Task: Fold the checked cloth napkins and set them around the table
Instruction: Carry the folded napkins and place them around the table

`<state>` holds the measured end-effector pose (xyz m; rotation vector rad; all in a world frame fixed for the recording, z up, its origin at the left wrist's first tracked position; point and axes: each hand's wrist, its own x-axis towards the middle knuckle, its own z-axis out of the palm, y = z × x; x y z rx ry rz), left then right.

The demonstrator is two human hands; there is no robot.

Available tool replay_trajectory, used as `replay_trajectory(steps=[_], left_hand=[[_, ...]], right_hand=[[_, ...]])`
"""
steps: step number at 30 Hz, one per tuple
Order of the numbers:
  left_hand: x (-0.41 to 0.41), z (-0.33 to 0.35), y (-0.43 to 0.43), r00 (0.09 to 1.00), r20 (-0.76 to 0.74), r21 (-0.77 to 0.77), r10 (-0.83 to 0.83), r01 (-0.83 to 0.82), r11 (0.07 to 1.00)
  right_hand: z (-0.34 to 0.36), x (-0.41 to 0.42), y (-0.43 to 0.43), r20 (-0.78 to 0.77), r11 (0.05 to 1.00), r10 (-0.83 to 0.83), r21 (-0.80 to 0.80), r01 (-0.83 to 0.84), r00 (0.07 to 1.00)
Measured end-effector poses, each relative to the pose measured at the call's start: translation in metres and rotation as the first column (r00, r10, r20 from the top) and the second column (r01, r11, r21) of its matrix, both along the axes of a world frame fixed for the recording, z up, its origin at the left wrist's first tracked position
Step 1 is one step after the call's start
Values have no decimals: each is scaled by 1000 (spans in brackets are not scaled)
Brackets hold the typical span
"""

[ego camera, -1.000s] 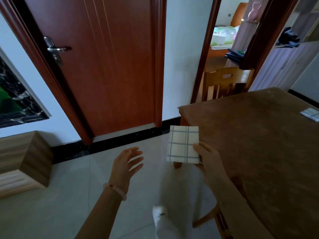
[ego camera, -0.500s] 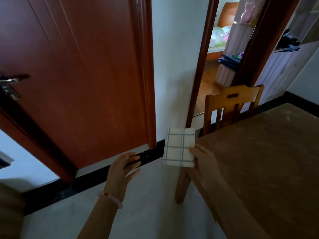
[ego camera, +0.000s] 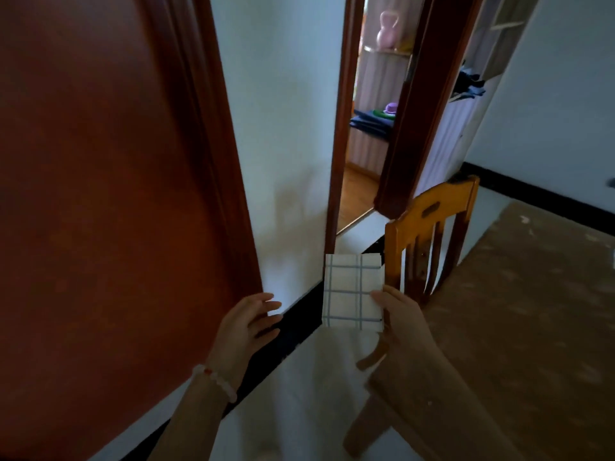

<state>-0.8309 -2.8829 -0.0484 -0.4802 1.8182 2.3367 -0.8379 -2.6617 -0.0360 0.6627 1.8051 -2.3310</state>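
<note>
Pinches the folded napkin (ego camera: 351,291), white with thin blue checks, by its right edge in the right hand (ego camera: 404,322), lower centre, just off the brown table (ego camera: 532,327); holds the left hand (ego camera: 246,327) loose-fingered, empty. Beyond, wooden chair (ego camera: 432,221), red-brown door (ego camera: 100,194) left, open doorway (ego camera: 366,128) above

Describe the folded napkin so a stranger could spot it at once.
Start at the brown table on the right, then find the wooden chair beside it. Just left of the chair, the right hand pinches a folded napkin. It alone is white with thin blue checks.
</note>
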Motion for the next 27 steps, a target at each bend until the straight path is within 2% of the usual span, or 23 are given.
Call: replay_trajectory(steps=[4, 12, 20, 27], left_hand=[[-70, 15, -26, 984, -40, -27, -173, 172, 985], [-186, 15, -28, 962, 17, -17, -274, 274, 961], [-299, 22, 10, 919, -17, 6, -394, 394, 919], [-420, 31, 67, 872, -78, -21, -483, 483, 875]], right_hand=[[8, -50, -30, -37, 994, -105, -6, 105, 994], [8, -125, -39, -8, 958, -284, 28, 285, 959], [15, -220, -7, -85, 931, -353, 60, 359, 932], [25, -320, 47, -102, 871, -483, 42, 489, 870]])
